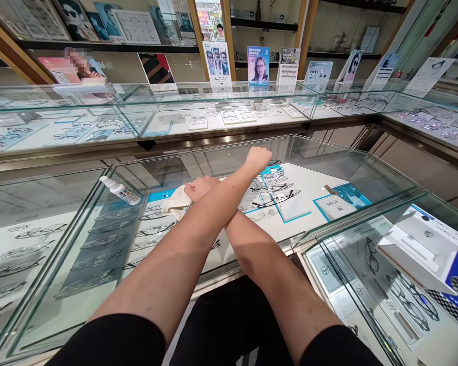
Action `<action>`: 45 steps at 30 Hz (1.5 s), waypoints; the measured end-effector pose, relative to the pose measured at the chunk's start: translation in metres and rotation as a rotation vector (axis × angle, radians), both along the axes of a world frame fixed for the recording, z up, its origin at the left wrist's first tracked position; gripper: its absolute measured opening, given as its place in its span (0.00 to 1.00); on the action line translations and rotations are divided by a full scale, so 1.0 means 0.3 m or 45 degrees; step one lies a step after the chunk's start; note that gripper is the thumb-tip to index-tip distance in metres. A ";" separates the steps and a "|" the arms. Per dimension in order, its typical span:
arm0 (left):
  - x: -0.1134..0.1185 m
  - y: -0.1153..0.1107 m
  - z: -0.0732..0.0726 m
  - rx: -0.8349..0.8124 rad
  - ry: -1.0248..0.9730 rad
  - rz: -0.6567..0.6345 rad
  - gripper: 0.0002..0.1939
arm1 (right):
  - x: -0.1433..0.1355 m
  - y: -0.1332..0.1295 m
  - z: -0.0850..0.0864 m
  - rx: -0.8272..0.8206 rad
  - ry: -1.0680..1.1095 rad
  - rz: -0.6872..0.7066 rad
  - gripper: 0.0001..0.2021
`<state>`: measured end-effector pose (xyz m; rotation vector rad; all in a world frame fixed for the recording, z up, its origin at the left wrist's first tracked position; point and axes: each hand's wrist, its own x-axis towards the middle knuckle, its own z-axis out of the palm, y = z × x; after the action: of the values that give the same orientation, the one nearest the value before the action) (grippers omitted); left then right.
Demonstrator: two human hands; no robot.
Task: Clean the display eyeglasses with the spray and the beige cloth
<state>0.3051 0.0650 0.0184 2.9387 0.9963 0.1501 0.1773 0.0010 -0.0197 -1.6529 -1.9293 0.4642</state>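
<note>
Cream cloth [175, 202] sits bunched in the curled fingers of the right hand [202, 188], not set down; left hand [258, 158], clenched, apart from it; white spray bottle [121, 191], clear of all fingers.

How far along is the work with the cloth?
Done: bottle and cloth are out on the glass counter.
In hand: right hand at the cloth; left hand in a fist, arms crossed.
Left: bottle and cloth not put away. Can't tell how much glass is wiped.
</note>
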 end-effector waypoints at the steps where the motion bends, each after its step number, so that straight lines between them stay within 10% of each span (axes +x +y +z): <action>1: 0.004 -0.001 -0.005 0.013 0.000 0.016 0.14 | 0.000 0.000 0.000 -0.002 0.004 0.000 0.21; 9: 0.018 -0.017 0.001 0.077 0.043 0.106 0.14 | 0.008 0.005 0.008 -0.031 0.000 0.014 0.21; 13: -0.110 -0.157 0.069 0.157 -0.141 0.112 0.21 | 0.001 0.019 0.021 -0.087 0.042 0.047 0.21; 18: -0.564 -0.513 0.075 0.078 -0.544 0.004 0.21 | -0.010 0.014 0.028 0.024 0.020 -0.051 0.22; 22: -1.022 -0.719 -0.066 0.043 -0.617 0.331 0.21 | -0.006 -0.047 0.056 0.143 -0.004 -0.127 0.25; 26: -1.375 -0.742 -0.209 0.119 -0.458 0.431 0.26 | -0.034 -0.233 0.060 0.442 0.091 -0.297 0.27; 31: -1.540 -0.680 -0.273 0.054 -0.210 0.195 0.46 | -0.080 -0.630 -0.123 0.706 0.379 -0.397 0.28; 35: -1.537 -0.672 -0.297 0.104 -0.135 0.176 0.52 | -0.027 -0.880 -0.357 0.408 0.759 -0.724 0.28; 38: -1.528 -0.678 -0.309 0.132 -0.136 0.199 0.53 | 0.041 -0.962 -0.516 -0.069 1.231 -1.069 0.27; 45: -1.530 -0.673 -0.314 0.126 -0.120 0.205 0.54 | 0.098 -0.973 -0.769 -0.433 1.584 -1.281 0.21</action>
<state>-0.1539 -0.1367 -0.0759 2.9026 1.2445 0.3490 0.2066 -0.2910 -0.2504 -1.6159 -0.0835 1.0435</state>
